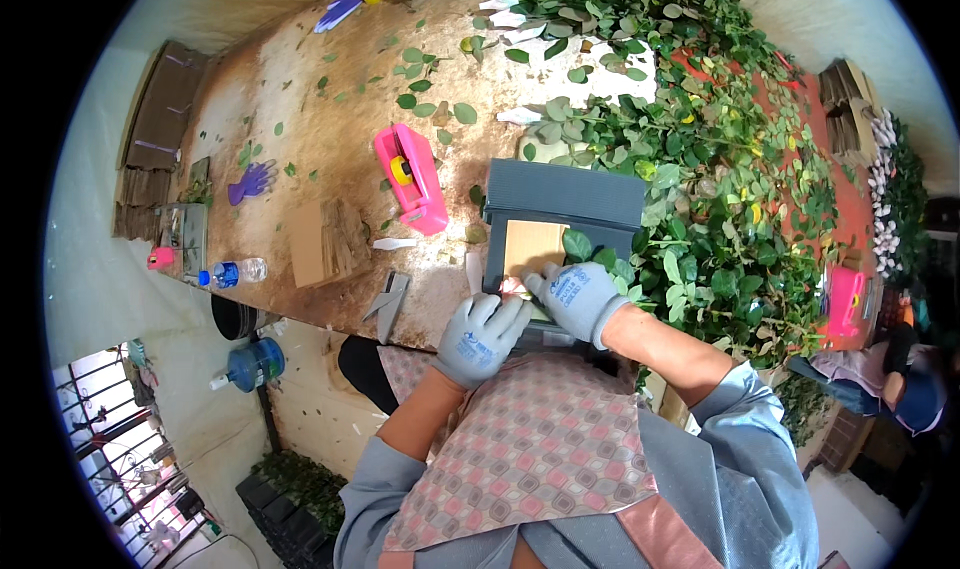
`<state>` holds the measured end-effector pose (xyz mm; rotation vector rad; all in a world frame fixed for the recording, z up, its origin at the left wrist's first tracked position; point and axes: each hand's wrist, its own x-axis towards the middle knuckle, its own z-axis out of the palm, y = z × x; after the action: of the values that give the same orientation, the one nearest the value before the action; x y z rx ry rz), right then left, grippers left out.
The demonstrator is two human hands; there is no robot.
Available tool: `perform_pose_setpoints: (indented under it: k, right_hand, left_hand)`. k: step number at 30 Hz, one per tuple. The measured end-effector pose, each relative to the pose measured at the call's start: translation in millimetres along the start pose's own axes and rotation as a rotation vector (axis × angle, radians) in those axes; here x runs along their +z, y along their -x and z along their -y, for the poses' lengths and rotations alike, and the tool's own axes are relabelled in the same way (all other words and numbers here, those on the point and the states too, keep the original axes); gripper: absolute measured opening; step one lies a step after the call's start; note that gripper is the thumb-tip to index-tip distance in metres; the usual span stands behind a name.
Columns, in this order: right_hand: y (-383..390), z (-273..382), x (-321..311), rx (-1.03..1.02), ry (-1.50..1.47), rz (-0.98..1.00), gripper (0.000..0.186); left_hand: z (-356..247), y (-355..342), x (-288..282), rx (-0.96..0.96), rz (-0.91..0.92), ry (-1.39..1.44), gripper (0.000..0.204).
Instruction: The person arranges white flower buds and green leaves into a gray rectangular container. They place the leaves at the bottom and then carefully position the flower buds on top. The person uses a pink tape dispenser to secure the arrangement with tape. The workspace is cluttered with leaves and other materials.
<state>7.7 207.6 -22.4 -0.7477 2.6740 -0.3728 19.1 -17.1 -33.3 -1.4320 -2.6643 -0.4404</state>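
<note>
L hand (485, 342), R hand (580, 301) half-curled by pink bud (514, 287), near side; can't tell grip. Squeezing hard cd squash it.

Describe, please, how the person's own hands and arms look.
The left hand and right hand wear matching light-grey gloves with blue printed markings on the backs. Grey-blue sleeves end near the elbows, leaving the forearms bare.
</note>
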Motion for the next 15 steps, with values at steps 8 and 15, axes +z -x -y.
perform_pose_setpoints:
  k: [8, 15]
  right_hand:
    - [-10, -16, -4, -0.015, -0.097, 0.180, 0.037]
    - [-75, -79, -114, -0.172, -0.140, -0.251, 0.034]
  left_hand:
    - [18, -11, -2, 0.063, 0.017, 0.104, 0.039]
    - [11, -15, -6, -0.133, 0.117, 0.238, 0.038]
